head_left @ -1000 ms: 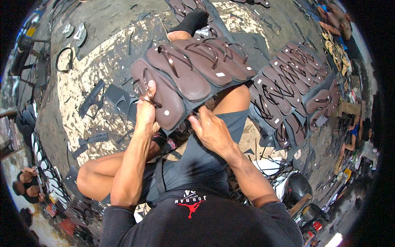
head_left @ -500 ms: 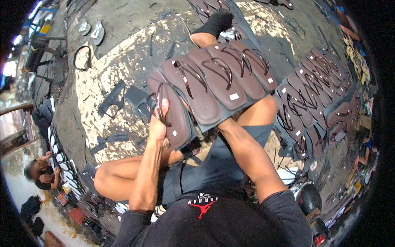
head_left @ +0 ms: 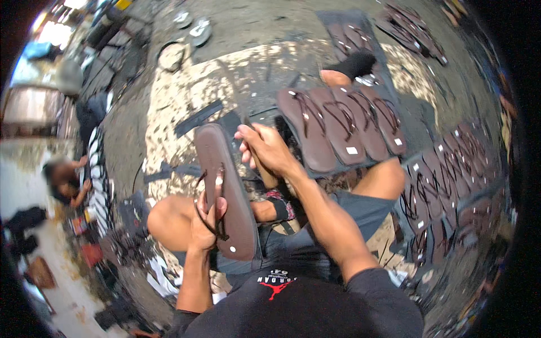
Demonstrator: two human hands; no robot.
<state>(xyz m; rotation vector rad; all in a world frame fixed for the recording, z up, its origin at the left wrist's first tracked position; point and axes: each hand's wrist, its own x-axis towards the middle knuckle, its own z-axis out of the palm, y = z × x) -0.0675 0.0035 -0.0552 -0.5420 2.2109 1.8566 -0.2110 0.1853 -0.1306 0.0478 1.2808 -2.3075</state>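
Note:
My left hand (head_left: 204, 228) holds a brown flip-flop (head_left: 228, 160) up over my lap, its fingers gripping the sole under the dark glossy strap. A small white dot marks the sole near my body. To its right, my right hand (head_left: 271, 149) is closed around a narrow tool (head_left: 266, 176) with a tan-brown lower part; motion blur and my fingers hide its exact kind. Several more brown flip-flops (head_left: 316, 149) lie side by side, joined to a dark sheet, beyond my right forearm. My right hand is apart from both these and the held flip-flop.
Many brown flip-flops (head_left: 445, 169) lie in rows at the right. Dark offcuts (head_left: 199, 117) litter a pale patchy ground sheet (head_left: 163, 121). Grey slippers (head_left: 200, 32) rest at the far left. Another person (head_left: 66, 179) sits by a row of black-and-white pieces (head_left: 98, 186).
The leftmost flip-flop is now apart from the row, held upright in my left hand. My right hand has come out from under the sheet and shows a tool. The row rests farther away.

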